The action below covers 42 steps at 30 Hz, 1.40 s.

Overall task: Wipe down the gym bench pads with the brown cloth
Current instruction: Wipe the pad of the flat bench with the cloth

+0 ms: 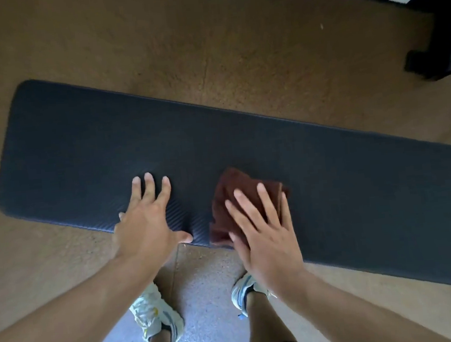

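Brown, speckled gym flooring runs under everything, with dark equipment off in the far corner. Across it stretches the long black bench pad, its ribbed vinyl showing no wet streaks I can make out, so how much is already wiped is hard to judge. The left hand lies flat on the near edge, fingers spread, holding nothing. The right hand presses open-palmed on the bunched brown cloth mid-pad; both long ends look untouched.
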Motion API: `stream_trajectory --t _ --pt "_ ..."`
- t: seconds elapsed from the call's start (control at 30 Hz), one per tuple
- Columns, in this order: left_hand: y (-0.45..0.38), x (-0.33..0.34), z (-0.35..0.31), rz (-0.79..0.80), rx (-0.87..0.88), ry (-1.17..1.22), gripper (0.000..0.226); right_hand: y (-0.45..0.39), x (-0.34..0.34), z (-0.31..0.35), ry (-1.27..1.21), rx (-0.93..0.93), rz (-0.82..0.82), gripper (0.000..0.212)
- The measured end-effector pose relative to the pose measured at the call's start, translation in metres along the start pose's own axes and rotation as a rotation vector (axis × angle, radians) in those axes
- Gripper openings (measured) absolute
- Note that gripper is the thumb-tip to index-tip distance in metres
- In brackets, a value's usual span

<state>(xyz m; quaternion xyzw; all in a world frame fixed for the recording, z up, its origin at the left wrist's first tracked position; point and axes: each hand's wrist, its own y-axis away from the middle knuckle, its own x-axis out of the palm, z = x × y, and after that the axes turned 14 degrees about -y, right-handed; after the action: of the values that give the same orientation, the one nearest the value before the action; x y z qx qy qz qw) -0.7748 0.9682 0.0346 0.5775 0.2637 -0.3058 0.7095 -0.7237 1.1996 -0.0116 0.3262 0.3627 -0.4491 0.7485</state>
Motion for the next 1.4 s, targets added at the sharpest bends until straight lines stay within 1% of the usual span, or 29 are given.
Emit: stream_trajectory --t 0.03,0.1,0.17,0.3,0.37,0.4,0.43,0.5,0.57,0.63,0.67,0.73,0.77,0.8,0.9,0.93,0.97,1.0,1.03,1.1,1.13,1.17,1.2,1.23,1.3,1.37,1.4 --pt "-0.001 -0.001 -0.003 0.008 -0.022 -0.007 0.130 0.020 -0.006 -0.013 0.024 -0.048 0.046 0.055" --pt "-0.001 -0.003 -0.009 0.034 -0.041 -0.032 0.129 0.018 -0.023 -0.041 0.051 -0.079 0.091 0.054" --pt "-0.002 0.000 -0.009 0.033 -0.025 -0.068 0.130 -0.022 -0.038 -0.058 0.062 0.006 0.045 0.055" --pt "-0.002 0.007 -0.006 0.000 -0.024 -0.057 0.130 -0.123 -0.053 -0.064 0.002 0.268 -0.109 0.064" --pt "0.001 0.007 -0.005 -0.004 -0.016 -0.075 0.127 -0.142 -0.051 -0.057 -0.033 0.375 -0.133 0.073" --pt "0.002 0.007 -0.005 -0.005 -0.013 -0.090 0.126 -0.137 -0.047 -0.051 -0.026 0.376 -0.140 0.079" --pt "0.004 0.006 -0.004 -0.008 -0.007 -0.117 0.124 -0.122 -0.042 -0.044 0.001 0.337 -0.149 0.082" --pt "0.005 0.008 -0.001 -0.025 0.019 -0.161 0.122 -0.071 -0.030 -0.032 0.023 0.182 -0.116 0.075" --pt "0.007 0.010 0.001 -0.038 0.042 -0.158 0.121 -0.006 -0.017 -0.028 0.049 -0.003 0.011 0.064" --pt "0.008 0.010 0.002 -0.056 0.047 -0.145 0.120 0.039 -0.015 -0.030 0.104 -0.129 0.148 0.062" --pt "0.009 0.010 0.003 -0.068 0.049 -0.119 0.120 0.044 -0.017 -0.034 0.135 -0.172 0.199 0.064" --pt "0.014 0.010 0.005 -0.099 0.039 -0.003 0.118 0.026 -0.022 -0.036 0.181 -0.191 0.239 0.067" --pt "0.018 0.015 0.007 -0.128 0.034 0.086 0.118 0.007 -0.021 -0.032 0.185 -0.163 0.216 0.068" --pt "0.024 0.024 0.007 -0.174 0.031 0.205 0.116 -0.018 -0.020 -0.024 0.164 -0.090 0.167 0.068" --pt "0.053 0.068 0.009 -0.325 0.020 0.614 0.106 -0.112 -0.005 0.022 0.012 0.262 -0.049 0.066" --pt "0.069 0.088 0.015 -0.337 -0.031 0.702 0.100 -0.139 0.011 0.049 -0.041 0.329 -0.094 0.065" --pt "0.083 0.104 0.019 -0.327 -0.092 0.758 0.096 -0.159 0.026 0.077 -0.071 0.342 -0.118 0.064" --pt "0.094 0.116 0.019 -0.293 -0.144 0.795 0.093 -0.172 0.037 0.101 -0.079 0.301 -0.121 0.062" --pt "0.106 0.127 0.022 -0.258 -0.190 0.816 0.091 -0.174 0.053 0.128 -0.069 0.176 -0.087 0.061" --pt "0.125 0.147 0.030 -0.220 -0.239 0.818 0.089 -0.150 0.085 0.170 0.006 -0.229 0.089 0.059" --pt "0.132 0.153 0.033 -0.206 -0.243 0.811 0.088 -0.130 0.096 0.180 0.064 -0.395 0.183 0.058" --pt "0.138 0.156 0.036 -0.188 -0.241 0.804 0.087 -0.112 0.101 0.179 0.102 -0.481 0.239 0.057" --pt "0.142 0.157 0.037 -0.170 -0.237 0.802 0.086 -0.096 0.100 0.170 0.106 -0.503 0.248 0.056" --pt "0.145 0.154 0.038 -0.159 -0.231 0.808 0.086 -0.080 0.093 0.154 0.090 -0.475 0.223 0.056" --pt "0.145 0.143 0.036 -0.184 -0.191 0.806 0.086 -0.038 0.070 0.110 0.067 -0.312 0.164 0.058" --pt "0.139 0.127 0.027 -0.196 -0.111 0.774 0.083 0.018 0.038 0.062 0.083 -0.022 0.065 0.060" --pt "0.135 0.119 0.019 -0.193 -0.067 0.766 0.082 0.046 0.019 0.040 0.058 0.181 0.025 0.062"
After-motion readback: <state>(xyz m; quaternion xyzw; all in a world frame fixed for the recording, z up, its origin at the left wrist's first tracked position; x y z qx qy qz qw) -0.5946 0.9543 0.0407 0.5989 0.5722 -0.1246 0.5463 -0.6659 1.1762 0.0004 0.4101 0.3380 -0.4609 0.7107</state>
